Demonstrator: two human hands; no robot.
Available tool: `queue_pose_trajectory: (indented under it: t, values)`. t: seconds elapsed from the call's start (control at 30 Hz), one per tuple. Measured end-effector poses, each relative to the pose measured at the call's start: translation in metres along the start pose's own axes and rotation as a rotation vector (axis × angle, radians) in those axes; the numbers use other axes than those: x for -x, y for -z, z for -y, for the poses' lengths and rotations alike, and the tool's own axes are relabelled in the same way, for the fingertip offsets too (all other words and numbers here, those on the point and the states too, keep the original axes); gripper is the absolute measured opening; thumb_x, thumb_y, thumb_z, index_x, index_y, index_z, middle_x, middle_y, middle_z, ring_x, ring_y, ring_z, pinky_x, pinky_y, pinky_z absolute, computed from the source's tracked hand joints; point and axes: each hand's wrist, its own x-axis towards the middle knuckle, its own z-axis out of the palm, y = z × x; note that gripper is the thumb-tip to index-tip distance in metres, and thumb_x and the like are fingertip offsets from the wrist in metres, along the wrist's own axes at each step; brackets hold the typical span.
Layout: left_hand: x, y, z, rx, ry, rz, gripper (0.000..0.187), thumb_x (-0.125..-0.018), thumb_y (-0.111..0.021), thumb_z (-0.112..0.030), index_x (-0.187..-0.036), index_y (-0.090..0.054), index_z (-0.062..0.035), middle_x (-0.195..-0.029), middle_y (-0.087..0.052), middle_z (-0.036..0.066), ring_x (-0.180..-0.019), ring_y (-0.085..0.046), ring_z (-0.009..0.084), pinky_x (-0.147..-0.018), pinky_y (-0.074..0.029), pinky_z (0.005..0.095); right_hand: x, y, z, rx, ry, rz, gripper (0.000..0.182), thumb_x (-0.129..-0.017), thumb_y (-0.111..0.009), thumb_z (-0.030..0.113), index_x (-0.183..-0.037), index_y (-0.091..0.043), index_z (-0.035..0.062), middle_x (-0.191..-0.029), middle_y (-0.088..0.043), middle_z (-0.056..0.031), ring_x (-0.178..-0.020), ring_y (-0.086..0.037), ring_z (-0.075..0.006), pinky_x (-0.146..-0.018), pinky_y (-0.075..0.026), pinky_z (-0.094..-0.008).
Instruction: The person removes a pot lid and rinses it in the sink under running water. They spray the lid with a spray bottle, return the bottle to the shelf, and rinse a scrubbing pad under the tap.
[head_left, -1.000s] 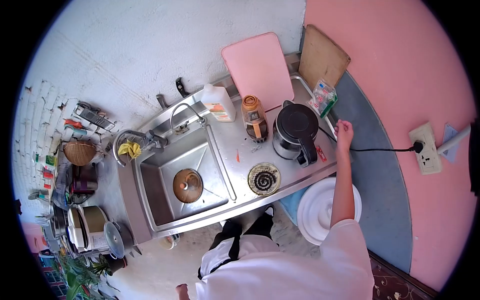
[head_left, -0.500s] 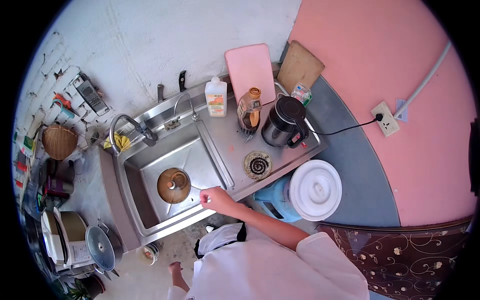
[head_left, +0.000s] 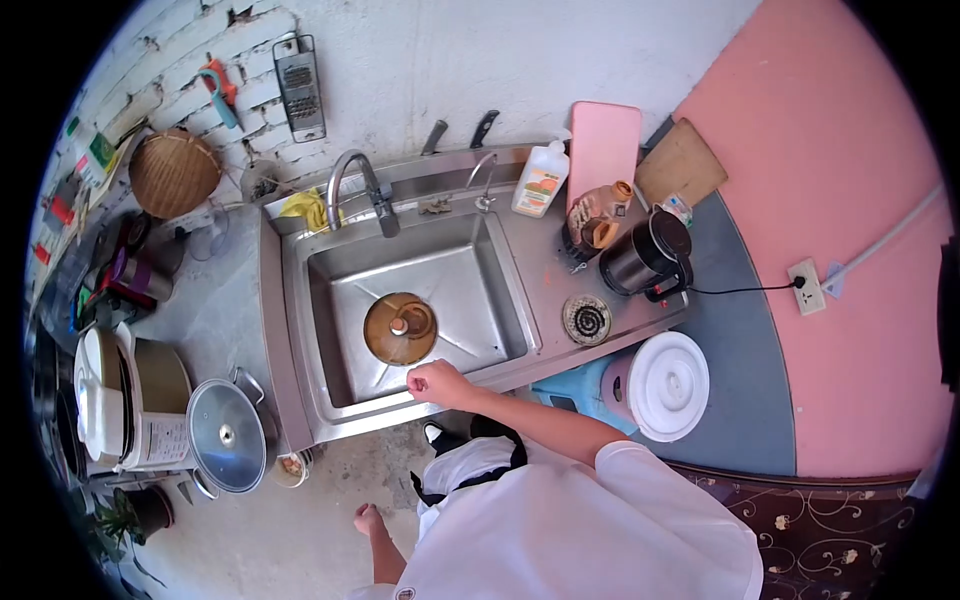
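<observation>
Holding right hand [head_left: 440,385] above front edge of sink [head_left: 470,265], near brown lid [head_left: 385,335] lying inside, left of middle. Curling right grip inward; cannot tell whether pinching anything. Hanging left hand [head_left: 368,518] low above floor [head_left: 290,530], well apart from sink, with grip loosely curled, likewise unclear.
</observation>
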Motion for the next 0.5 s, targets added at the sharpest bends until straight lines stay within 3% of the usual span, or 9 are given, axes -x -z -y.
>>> queue_pose_trajectory:
  t: [0.07, 0.1, 0.13, 0.2, 0.23, 0.33, 0.37, 0.4, 0.5]
  values:
    - [0.003, 0.002, 0.011, 0.020, 0.103, -0.048, 0.029, -0.068, -0.072, -0.009, -0.096, -0.069, -0.0058, -0.088, -0.069, 0.014, -0.081, -0.065, 0.0244, -0.075, -0.052, 0.0371, 0.000, 0.005, -0.002, -0.198, -0.058, -0.116, 0.016, -0.069, -0.067, 0.007, -0.063, -0.053, 0.0011, -0.056, -0.056, -0.0049, -0.052, -0.054, -0.0146, -0.054, -0.043, -0.0307]
    - [0.009, 0.005, 0.015, 0.066, 0.163, -0.062, 0.030, -0.068, -0.072, -0.009, -0.098, -0.069, -0.0062, -0.089, -0.069, 0.014, -0.081, -0.065, 0.0256, -0.075, -0.052, 0.0376, -0.005, 0.011, -0.014, -0.153, -0.093, 0.009, 0.014, -0.070, -0.067, 0.009, -0.079, -0.058, 0.0033, -0.071, -0.060, -0.0076, -0.067, -0.059, -0.0174, -0.064, -0.046, -0.0313]
    - [0.013, 0.010, 0.017, 0.043, 0.161, 0.005, 0.038, -0.071, -0.070, -0.015, -0.108, -0.064, -0.0070, -0.097, -0.067, 0.016, -0.088, -0.063, 0.0270, -0.078, -0.051, 0.0389, -0.007, 0.017, -0.022, -0.115, -0.130, 0.136, 0.025, -0.071, -0.067, 0.010, -0.095, -0.063, 0.0056, -0.085, -0.065, -0.0104, -0.081, -0.063, -0.0202, -0.074, -0.048, -0.0319]
    - [0.020, 0.014, 0.014, -0.018, 0.148, 0.129, 0.049, -0.074, -0.068, -0.022, -0.119, -0.057, -0.0081, -0.107, -0.063, 0.018, -0.097, -0.060, 0.0287, -0.082, -0.050, 0.0410, 0.001, 0.018, -0.027, 0.070, -0.037, 0.103, 0.073, -0.074, -0.066, 0.013, -0.141, -0.035, 0.0136, -0.129, -0.050, -0.0189, -0.121, -0.049, -0.0284, -0.101, -0.038, -0.0335]
    - [0.020, 0.010, 0.006, -0.049, 0.150, 0.195, 0.051, -0.074, -0.067, -0.023, -0.121, -0.055, -0.0083, -0.109, -0.061, 0.018, -0.099, -0.059, 0.0292, -0.082, -0.049, 0.0419, -0.006, 0.021, -0.046, -0.266, -0.308, 0.325, 0.100, -0.077, -0.064, 0.015, -0.149, 0.006, 0.0178, -0.148, -0.023, -0.0216, -0.138, -0.025, -0.0322, -0.113, -0.022, -0.0337]
    - [0.019, 0.003, -0.021, -0.136, 0.149, 0.335, 0.056, -0.075, -0.065, -0.026, -0.126, -0.048, -0.0091, -0.116, -0.056, 0.018, -0.103, -0.056, 0.0305, -0.084, -0.048, 0.0443, -0.015, 0.049, -0.046, -0.283, -0.151, 0.229, 0.073, -0.082, -0.057, 0.010, -0.146, -0.023, 0.0102, -0.135, -0.044, -0.0238, -0.125, -0.045, -0.0303, -0.103, -0.037, -0.0357]
    - [0.016, -0.002, -0.033, -0.160, 0.159, 0.377, 0.058, -0.076, -0.064, -0.027, -0.127, -0.045, -0.0094, -0.118, -0.054, 0.019, -0.105, -0.054, 0.0310, -0.084, -0.048, 0.0452, -0.019, 0.070, -0.033, -0.306, -0.193, 0.245, 0.054, -0.083, -0.055, 0.008, -0.135, -0.042, 0.0063, -0.120, -0.057, -0.0196, -0.109, -0.057, -0.0250, -0.092, -0.046, -0.0330]
    - [0.014, -0.003, -0.041, -0.190, 0.167, 0.418, 0.060, -0.076, -0.063, -0.029, -0.129, -0.043, -0.0097, -0.120, -0.052, 0.019, -0.107, -0.053, 0.0314, -0.085, -0.047, 0.0460, -0.023, 0.078, -0.031, -0.358, -0.167, 0.135, 0.042, -0.084, -0.055, 0.007, -0.125, -0.051, 0.0045, -0.099, -0.062, -0.0111, -0.088, -0.060, -0.0174, -0.078, -0.049, -0.0295]
    - [0.007, -0.001, -0.063, -0.275, 0.199, 0.477, 0.065, -0.078, -0.061, -0.032, -0.134, -0.035, -0.0105, -0.126, -0.047, 0.019, -0.111, -0.050, 0.0328, -0.086, -0.046, 0.0485, -0.021, 0.117, -0.024, -0.453, -0.133, 0.001, 0.032, -0.086, -0.055, 0.008, -0.118, -0.057, 0.0045, -0.080, -0.055, -0.0017, -0.073, -0.052, -0.0103, -0.066, -0.044, -0.0258]
